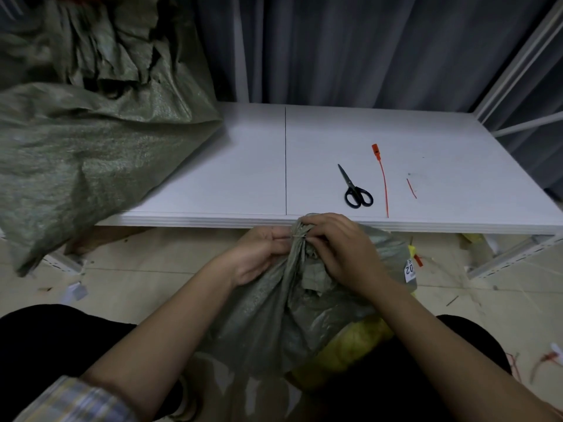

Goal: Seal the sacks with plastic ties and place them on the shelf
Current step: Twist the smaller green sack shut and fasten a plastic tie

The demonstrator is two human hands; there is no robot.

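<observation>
A grey-green woven sack (274,315) sits between my knees on the floor, its neck bunched upward just below the shelf's front edge. My left hand (259,254) pinches a thin tie at the left side of the gathered neck. My right hand (338,248) curls round the neck from the right, fingertips at the same spot. The tie itself is mostly hidden by my fingers. An orange plastic tie (382,178) lies loose on the white shelf board (228,178).
Black scissors (355,190) lie beside the orange tie, with a short orange offcut (411,188) to the right. Big green sacks (76,141) pile on the shelf's left end. White shelf uprights (518,71) stand right. Scraps litter the tiled floor.
</observation>
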